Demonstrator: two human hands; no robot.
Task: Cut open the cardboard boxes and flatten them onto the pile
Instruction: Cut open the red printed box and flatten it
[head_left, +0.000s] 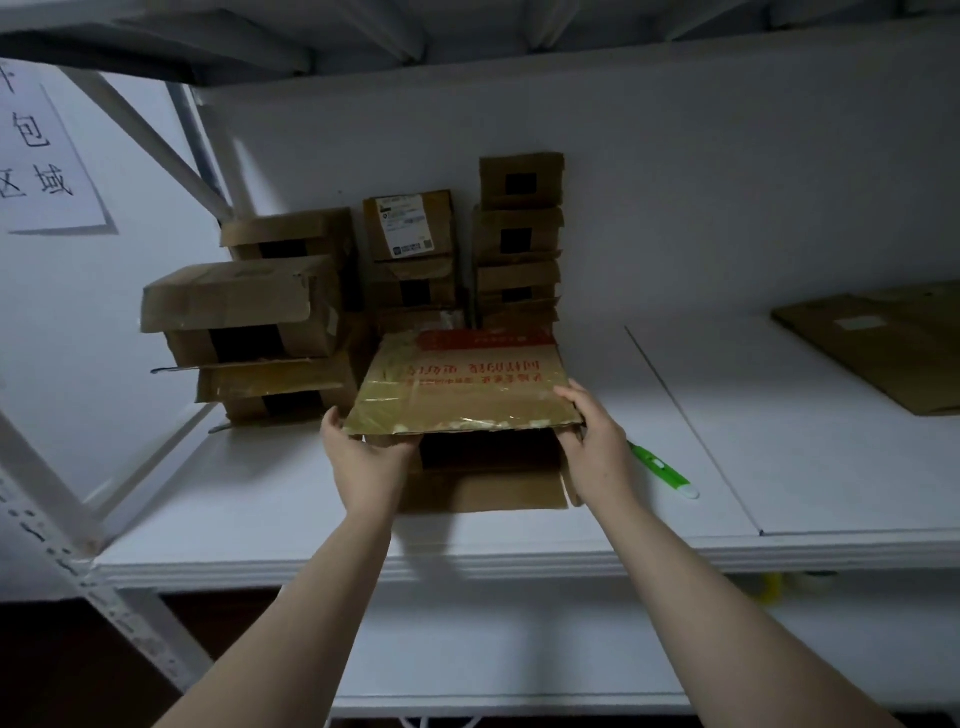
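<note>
A brown cardboard box (462, 384) with red print and shiny tape lies on the white shelf (260, 499), its near end open with flaps spread. My left hand (363, 457) grips its left near corner. My right hand (592, 436) grips the right near corner. A green box cutter (662, 470) lies on the shelf just right of my right hand. Flattened cardboard (883, 343) forms a pile at the far right of the shelf.
Several taped boxes (249, 306) stand stacked against the back wall behind the held box, in three columns. A paper sign (41, 156) hangs on the left wall. Slanted white rack struts run at the left. A lower shelf (519, 654) shows beneath.
</note>
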